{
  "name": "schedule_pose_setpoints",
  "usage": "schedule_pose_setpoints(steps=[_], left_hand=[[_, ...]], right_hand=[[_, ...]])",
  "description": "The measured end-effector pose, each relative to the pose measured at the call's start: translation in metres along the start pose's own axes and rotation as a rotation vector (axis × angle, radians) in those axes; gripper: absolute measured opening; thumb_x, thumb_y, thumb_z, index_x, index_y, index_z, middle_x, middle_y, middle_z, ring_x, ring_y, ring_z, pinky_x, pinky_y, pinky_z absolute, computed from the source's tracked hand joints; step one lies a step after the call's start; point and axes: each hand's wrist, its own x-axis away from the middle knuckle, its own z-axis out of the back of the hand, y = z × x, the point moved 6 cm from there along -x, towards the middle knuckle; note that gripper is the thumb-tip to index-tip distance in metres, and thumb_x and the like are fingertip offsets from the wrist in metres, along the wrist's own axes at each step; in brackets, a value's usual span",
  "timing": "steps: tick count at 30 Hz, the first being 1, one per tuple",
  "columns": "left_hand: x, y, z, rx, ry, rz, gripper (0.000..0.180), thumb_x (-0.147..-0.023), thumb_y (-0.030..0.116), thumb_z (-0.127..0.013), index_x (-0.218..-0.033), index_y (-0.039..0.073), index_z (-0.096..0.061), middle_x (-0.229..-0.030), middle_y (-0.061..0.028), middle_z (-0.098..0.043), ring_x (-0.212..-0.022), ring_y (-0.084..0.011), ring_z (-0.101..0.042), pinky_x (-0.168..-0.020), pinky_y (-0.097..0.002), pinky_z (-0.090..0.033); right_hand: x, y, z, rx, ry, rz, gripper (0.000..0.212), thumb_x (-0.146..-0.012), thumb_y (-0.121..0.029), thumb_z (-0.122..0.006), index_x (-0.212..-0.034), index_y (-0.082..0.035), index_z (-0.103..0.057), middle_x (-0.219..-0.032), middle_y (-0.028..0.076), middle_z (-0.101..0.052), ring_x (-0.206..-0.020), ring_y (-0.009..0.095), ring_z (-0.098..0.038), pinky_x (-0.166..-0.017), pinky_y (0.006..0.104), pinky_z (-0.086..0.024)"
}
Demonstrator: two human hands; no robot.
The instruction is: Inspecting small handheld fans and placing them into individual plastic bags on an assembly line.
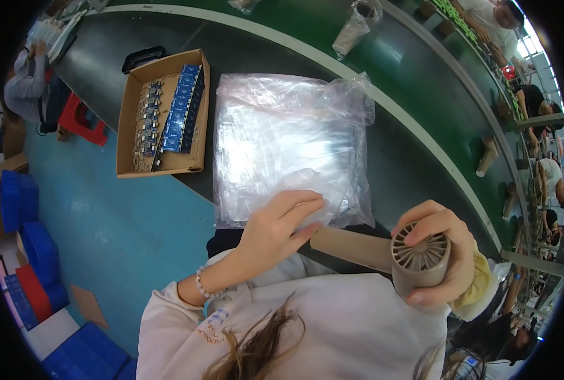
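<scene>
My right hand (pixel 443 253) is wrapped round the head of a beige hair dryer (pixel 358 249), a handheld device with a round, radially slotted grille. The grille faces up, and the handle points left. Its handle end lies close to the thumb of my left hand (pixel 282 221). My left fingers are bent over a crumpled clear plastic bag (pixel 310 183) at the near edge of a flat stack of plastic bags (pixel 282 130). What exactly lies between the left fingertips is partly hidden. The stack rests on the dark table in front of me.
Left of the stack, a cardboard box (pixel 122 136) holds blue-wrapped pieces and small circuit boards. A black tray (pixel 144 58) sits behind it. Beyond, a green conveyor (pixel 415 76) carries a bagged device (pixel 351 35) and other beige ones. A red stool (pixel 82 120) and blue bins stand left. People work nearby.
</scene>
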Motion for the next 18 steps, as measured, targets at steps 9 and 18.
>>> schedule_pose_setpoints(steps=[9, 18], left_hand=[[0.003, -0.002, -0.001, -0.159, 0.031, -0.051, 0.02, -0.073, 0.001, -0.067, -0.092, 0.005, -0.064, -0.091, -0.0046, -0.062, -0.072, -0.0222, -0.059, -0.057, -0.0307, -0.048], [0.001, 0.011, -0.002, -0.184, 0.024, -0.107, 0.046, -0.063, -0.01, -0.063, -0.106, 0.005, -0.064, -0.098, -0.0074, -0.063, -0.074, -0.0205, -0.063, -0.054, -0.0283, -0.05]], right_hand=[[0.001, -0.002, -0.004, -0.011, -0.017, 0.009, 0.058, -0.053, -0.019, -0.087, -0.102, -0.004, -0.059, -0.102, 0.015, -0.058, -0.085, 0.021, -0.06, -0.076, 0.0287, -0.047], [-0.005, 0.004, -0.007, 0.099, 0.1, 0.051, 0.053, -0.055, -0.013, -0.084, -0.1, -0.002, -0.058, -0.098, 0.013, -0.058, -0.085, 0.023, -0.058, -0.076, 0.0298, -0.046]])
